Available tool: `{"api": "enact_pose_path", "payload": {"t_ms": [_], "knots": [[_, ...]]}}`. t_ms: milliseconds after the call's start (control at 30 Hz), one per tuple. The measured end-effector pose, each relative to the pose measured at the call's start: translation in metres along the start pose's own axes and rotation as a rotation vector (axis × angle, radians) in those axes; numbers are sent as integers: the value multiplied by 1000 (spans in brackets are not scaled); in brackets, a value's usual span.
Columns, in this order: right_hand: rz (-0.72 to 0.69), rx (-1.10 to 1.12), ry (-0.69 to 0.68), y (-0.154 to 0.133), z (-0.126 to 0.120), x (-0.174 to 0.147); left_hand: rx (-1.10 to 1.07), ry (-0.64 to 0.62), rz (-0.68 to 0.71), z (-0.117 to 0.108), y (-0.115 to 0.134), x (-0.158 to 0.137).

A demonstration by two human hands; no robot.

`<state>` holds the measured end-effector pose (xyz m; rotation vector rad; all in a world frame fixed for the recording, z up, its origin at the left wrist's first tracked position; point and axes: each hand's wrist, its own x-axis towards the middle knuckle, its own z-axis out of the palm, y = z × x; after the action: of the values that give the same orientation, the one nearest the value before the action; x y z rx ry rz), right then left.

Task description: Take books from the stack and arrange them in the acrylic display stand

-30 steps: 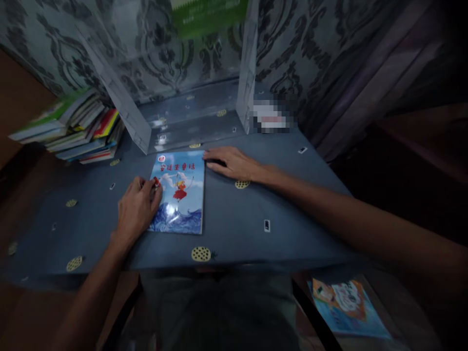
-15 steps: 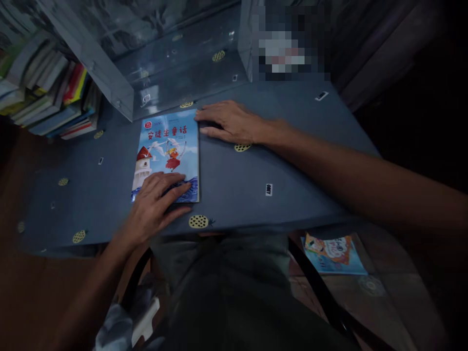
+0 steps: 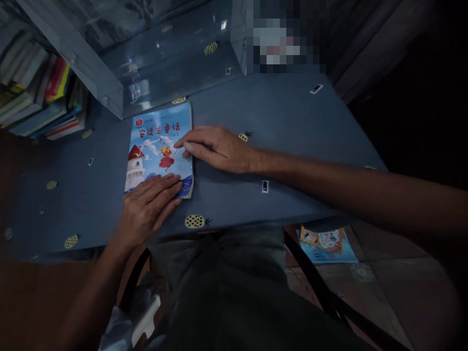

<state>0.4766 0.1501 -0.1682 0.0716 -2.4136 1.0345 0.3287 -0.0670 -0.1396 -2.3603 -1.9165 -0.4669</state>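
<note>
Currently: book [image 3: 155, 146] flat on bench [image 3: 292, 117], positioned but cover closed, unopened. Left hand [image 3: 150, 202] laid flat across lower cover, grasping nothing; right hand [image 3: 221, 150] half-curled over right edge, cannot tell whether its grip pinches anything.

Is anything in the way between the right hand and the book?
Nothing visible: the right hand extends over the book from the right; the left hand lies lower on it, out of that path.

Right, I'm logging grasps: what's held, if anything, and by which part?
The left hand lies low on the book, holding nothing; whether the right hand pinches its right edge is unclear.
</note>
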Motion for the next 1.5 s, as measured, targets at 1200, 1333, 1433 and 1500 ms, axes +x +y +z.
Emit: {"api": "enact_pose_path", "payload": {"t_ms": [1200, 1333, 1433, 1500], "knots": [[-99, 276, -195, -26, 15, -13, -59, 62, -5, 7, -3, 1], [-5, 451, -148, -27, 14, -12, -25, 41, -17, 8, -3, -1], [27, 514, -102, -28, 14, -11, -20, 54, 13, 8, -3, -1], [31, 533, -102, -29, 14, -11, -29, 90, 46, 8, -3, -1]]}}
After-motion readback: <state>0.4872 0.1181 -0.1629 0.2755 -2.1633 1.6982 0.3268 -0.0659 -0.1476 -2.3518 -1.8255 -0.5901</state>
